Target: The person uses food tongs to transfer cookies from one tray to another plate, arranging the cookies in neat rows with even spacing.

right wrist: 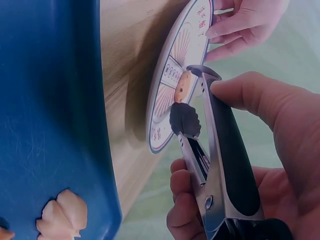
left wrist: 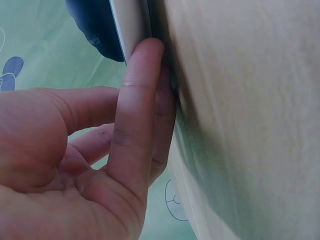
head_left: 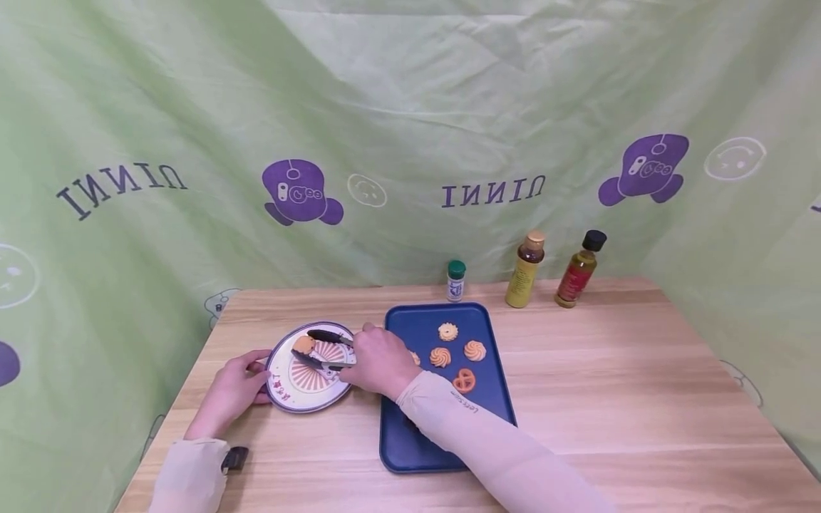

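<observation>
A white plate (head_left: pixel 306 403) with a blue rim and a red-rayed print sits left of the tray. At its left edge my left hand (head_left: pixel 232 390) holds the rim; the left wrist view shows fingers (left wrist: pixel 137 107) against the plate's side. My right hand (head_left: pixel 383 360) grips black-and-silver tongs (right wrist: pixel 232 150) reaching over the plate from the right. Between the spread tong tips lies a round brown cookie (head_left: pixel 304 345), on the plate's upper left part. In the right wrist view, that cookie (right wrist: pixel 183 86) is partly covered by the tips.
A dark blue tray (head_left: pixel 410 320) holds several swirl cookies (head_left: pixel 474 350) and a pretzel-shaped one (head_left: pixel 464 380); my right forearm crosses it. Behind stand a green-capped shaker (head_left: pixel 455 282), a yellow-labelled bottle (head_left: pixel 524 274) and a red-labelled bottle (head_left: pixel 577 274). A green printed cloth (head_left: pixel 410 107) hangs around the table.
</observation>
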`<state>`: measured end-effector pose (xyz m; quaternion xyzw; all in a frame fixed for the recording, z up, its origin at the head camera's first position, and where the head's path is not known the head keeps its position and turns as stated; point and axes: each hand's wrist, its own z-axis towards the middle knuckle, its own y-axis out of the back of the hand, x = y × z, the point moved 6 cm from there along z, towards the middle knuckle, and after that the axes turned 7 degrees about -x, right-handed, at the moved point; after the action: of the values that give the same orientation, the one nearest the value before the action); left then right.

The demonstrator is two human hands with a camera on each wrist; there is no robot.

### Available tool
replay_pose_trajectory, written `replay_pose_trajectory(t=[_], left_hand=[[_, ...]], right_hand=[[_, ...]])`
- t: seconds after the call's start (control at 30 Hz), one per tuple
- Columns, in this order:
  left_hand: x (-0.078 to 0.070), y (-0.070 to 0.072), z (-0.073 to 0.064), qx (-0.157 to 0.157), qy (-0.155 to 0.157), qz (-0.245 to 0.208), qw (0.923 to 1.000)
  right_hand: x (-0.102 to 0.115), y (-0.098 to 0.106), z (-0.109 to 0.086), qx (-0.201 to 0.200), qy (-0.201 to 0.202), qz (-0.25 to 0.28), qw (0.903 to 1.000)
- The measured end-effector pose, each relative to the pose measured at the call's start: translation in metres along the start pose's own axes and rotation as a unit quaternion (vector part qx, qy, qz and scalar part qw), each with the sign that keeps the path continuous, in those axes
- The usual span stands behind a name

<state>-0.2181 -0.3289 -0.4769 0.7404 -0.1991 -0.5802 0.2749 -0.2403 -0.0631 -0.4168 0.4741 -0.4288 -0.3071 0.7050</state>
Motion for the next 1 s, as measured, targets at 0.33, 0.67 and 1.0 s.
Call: replay_pose_trajectory(t=[0.33,0.67,1.0], left_hand=[[-0.001,0.000,-0.003,-0.002,0.002,0.003,1.0000],[0.000,-0.002,-0.003,0.000,0.007,0.010,0.9999],[0.001,0.000,-0.002,0.000,0.006,0.008,0.9999]], right_hand=[[-0.009,0.013,-0.012,0.005,-0.007,0.022,0.9997],[-0.032,0.036,-0.046,-0.021,-0.009,0.060,0.9979],[-0.079,0.057,-0.072,-0.032,-0.043,0.070,0.9961]])
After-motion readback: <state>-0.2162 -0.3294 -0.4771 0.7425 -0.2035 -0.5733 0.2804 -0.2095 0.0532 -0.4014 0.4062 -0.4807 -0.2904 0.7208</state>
